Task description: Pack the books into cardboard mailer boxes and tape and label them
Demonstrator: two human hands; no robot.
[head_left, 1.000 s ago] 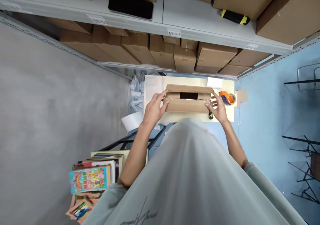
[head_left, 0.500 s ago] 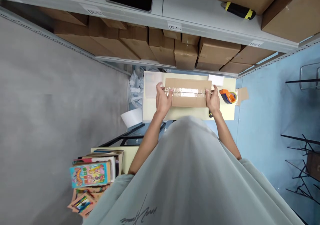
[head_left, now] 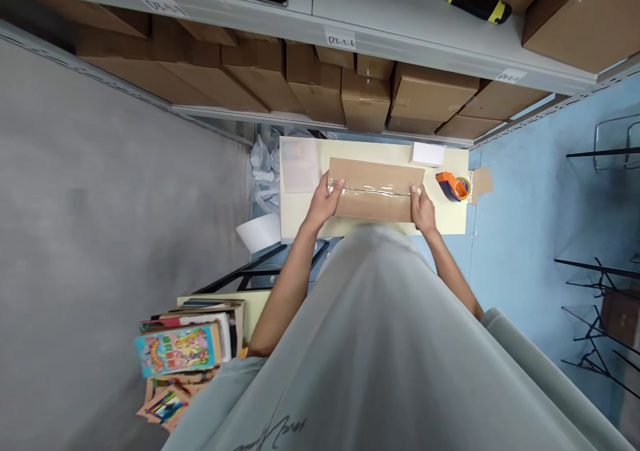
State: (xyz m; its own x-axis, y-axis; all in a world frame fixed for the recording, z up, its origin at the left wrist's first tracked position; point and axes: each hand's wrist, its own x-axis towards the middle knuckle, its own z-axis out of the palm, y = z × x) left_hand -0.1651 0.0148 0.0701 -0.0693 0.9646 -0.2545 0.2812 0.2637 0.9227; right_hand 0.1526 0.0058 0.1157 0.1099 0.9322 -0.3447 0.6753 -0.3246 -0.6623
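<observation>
Between my hands is a brown cardboard box (head_left: 376, 205) with clear tape along its middle seam. My left hand (head_left: 325, 201) grips its left end, thumb on top and fingers round the side. On the right end, my right hand (head_left: 423, 209) holds it the same way. The box is over a pale yellow table (head_left: 300, 217); whether it touches the tabletop I cannot tell. An orange and blue tape dispenser (head_left: 453, 187) lies to the right of my right hand. Behind it is a small white box (head_left: 427, 153).
Brown cartons (head_left: 367, 101) fill the grey shelf beyond the table. A black and yellow utility knife (head_left: 477, 4) lies on the upper shelf. Books (head_left: 180, 349) are stacked at lower left. A white roll (head_left: 260, 233) stands beside the table's left edge, near crumpled plastic (head_left: 263, 171).
Both hands now wrap the box's ends more fully, and the box has turned slightly, its left end higher in view. The view has shifted a little. The small knife near my right wrist is now hidden.
</observation>
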